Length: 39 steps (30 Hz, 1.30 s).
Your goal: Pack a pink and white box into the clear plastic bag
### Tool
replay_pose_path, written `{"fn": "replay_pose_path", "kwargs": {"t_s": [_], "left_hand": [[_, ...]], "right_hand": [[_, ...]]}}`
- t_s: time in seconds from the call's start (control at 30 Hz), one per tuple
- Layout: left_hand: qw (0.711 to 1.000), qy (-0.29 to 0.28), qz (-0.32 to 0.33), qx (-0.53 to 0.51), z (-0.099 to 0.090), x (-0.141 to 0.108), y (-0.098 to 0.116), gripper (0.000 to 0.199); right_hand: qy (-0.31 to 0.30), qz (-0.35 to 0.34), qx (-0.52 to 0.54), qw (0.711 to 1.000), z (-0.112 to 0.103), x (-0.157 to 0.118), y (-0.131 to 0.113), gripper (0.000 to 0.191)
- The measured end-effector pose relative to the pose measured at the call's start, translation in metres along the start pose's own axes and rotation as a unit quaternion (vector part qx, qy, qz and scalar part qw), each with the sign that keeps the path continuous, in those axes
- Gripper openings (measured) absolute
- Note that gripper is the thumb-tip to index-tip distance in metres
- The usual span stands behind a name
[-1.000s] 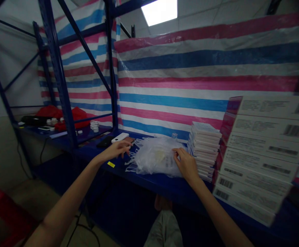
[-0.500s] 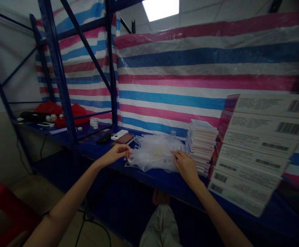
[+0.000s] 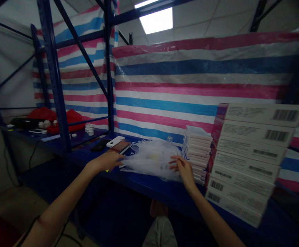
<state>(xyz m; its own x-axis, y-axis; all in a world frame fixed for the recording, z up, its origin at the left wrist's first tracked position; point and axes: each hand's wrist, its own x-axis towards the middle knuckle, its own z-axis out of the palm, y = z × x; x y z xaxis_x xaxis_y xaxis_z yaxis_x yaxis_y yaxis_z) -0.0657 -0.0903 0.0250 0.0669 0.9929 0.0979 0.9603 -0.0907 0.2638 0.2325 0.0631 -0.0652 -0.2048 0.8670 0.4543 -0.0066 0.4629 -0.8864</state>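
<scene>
One loose heap of clear plastic bags (image 3: 152,161) lies on a blue steel shelf (image 3: 144,185), with the left hand (image 3: 104,162) open at its left edge, fingers flat and extended, and the right hand (image 3: 184,170) at its right edge, fingers spread wide; neither clearly grips anything. Beyond the left hand lie a white phone (image 3: 115,141) and a black phone (image 3: 99,145). Just past the right hand stands a stack of white boxes (image 3: 197,154), beside a taller, tilted-looking stack of barcoded cartons (image 3: 244,161).
</scene>
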Motion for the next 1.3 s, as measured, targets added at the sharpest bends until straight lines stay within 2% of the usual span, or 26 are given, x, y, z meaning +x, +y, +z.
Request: {"fn": "replay_pose_path", "kwargs": {"t_s": [0.07, 0.17, 0.23, 0.3, 0.4, 0.47, 0.57, 0.63, 0.67, 0.73, 0.8, 0.87, 0.9, 0.93, 1.0, 1.07, 1.1, 1.17, 1.23, 1.3], "left_hand": [[0.996, 0.08, 0.008, 0.026, -0.016, 0.011, 0.009, 0.032], [0.985, 0.165, 0.007, 0.057, -0.032, 0.033, 0.019, 0.049], [0.978, 0.206, 0.019, 0.036, -0.034, 0.046, 0.02, 0.058], [0.973, 0.225, 0.042, -0.036, -0.03, 0.056, 0.017, 0.059], [0.97, 0.175, 0.076, -0.152, -0.015, 0.062, 0.007, 0.051], [0.971, 0.125, 0.096, -0.178, -0.003, 0.06, -0.001, 0.038], [0.979, 0.081, 0.095, -0.159, 0.015, 0.054, -0.01, 0.031], [0.982, 0.058, 0.084, -0.157, 0.025, 0.05, -0.014, 0.034], [0.983, 0.04, 0.076, -0.164, 0.029, 0.048, -0.016, 0.035], [0.981, -0.003, 0.057, -0.186, 0.036, 0.044, -0.019, 0.039], [0.98, -0.028, 0.037, -0.191, 0.04, 0.039, -0.021, 0.045], [0.984, -0.031, 0.036, -0.173, 0.043, 0.033, -0.021, 0.048], [0.986, -0.024, 0.04, -0.158, 0.043, 0.031, -0.021, 0.049], [0.989, -0.014, 0.045, -0.143, 0.043, 0.028, -0.019, 0.049], [0.992, 0.006, 0.049, -0.119, 0.042, 0.025, -0.016, 0.048], [0.994, 0.027, 0.048, -0.096, 0.041, 0.022, -0.011, 0.046], [0.995, 0.034, 0.046, -0.083, 0.04, 0.021, -0.009, 0.045], [0.996, 0.043, 0.044, -0.058, 0.04, 0.019, -0.007, 0.043], [0.997, 0.043, 0.042, -0.045, 0.041, 0.016, -0.007, 0.041], [0.997, 0.036, 0.039, -0.057, 0.043, 0.014, -0.011, 0.04]], "right_hand": [[0.041, -0.031, 0.029, 0.998, 0.001, 0.009, -0.004, 0.033], [0.094, -0.093, -0.004, 0.991, 0.006, 0.017, -0.021, 0.036], [0.13, -0.133, -0.035, 0.982, 0.012, 0.018, -0.036, 0.041], [0.149, -0.167, -0.084, 0.971, 0.018, 0.018, -0.046, 0.045], [0.141, -0.192, -0.162, 0.958, 0.022, 0.018, -0.047, 0.046], [0.124, -0.186, -0.187, 0.957, 0.021, 0.017, -0.039, 0.045], [0.052, -0.112, -0.244, 0.962, 0.012, 0.009, -0.026, 0.044], [-0.012, -0.052, -0.318, 0.947, 0.006, -0.002, -0.021, 0.045], [-0.033, -0.032, -0.367, 0.929, 0.004, -0.01, -0.02, 0.047], [-0.045, -0.014, -0.479, 0.876, 0.002, -0.025, -0.023, 0.05], [-0.028, -0.01, -0.577, 0.816, 0.003, -0.038, -0.03, 0.054], [-0.012, -0.015, -0.626, 0.78, 0.007, -0.043, -0.042, 0.057], [-0.003, -0.021, -0.627, 0.779, 0.009, -0.044, -0.049, 0.057], [0.004, -0.028, -0.61, 0.792, 0.011, -0.043, -0.056, 0.056], [-0.007, -0.042, -0.51, 0.859, 0.013, -0.04, -0.067, 0.055], [-0.038, -0.059, -0.35, 0.934, 0.014, -0.036, -0.072, 0.053], [-0.05, -0.072, -0.281, 0.956, 0.015, -0.033, -0.072, 0.052], [-0.045, -0.105, -0.229, 0.967, 0.022, -0.027, -0.064, 0.05], [-0.022, -0.113, -0.285, 0.952, 0.034, -0.018, -0.049, 0.052], [-0.028, -0.068, -0.37, 0.926, 0.047, -0.005, -0.028, 0.06]]}}
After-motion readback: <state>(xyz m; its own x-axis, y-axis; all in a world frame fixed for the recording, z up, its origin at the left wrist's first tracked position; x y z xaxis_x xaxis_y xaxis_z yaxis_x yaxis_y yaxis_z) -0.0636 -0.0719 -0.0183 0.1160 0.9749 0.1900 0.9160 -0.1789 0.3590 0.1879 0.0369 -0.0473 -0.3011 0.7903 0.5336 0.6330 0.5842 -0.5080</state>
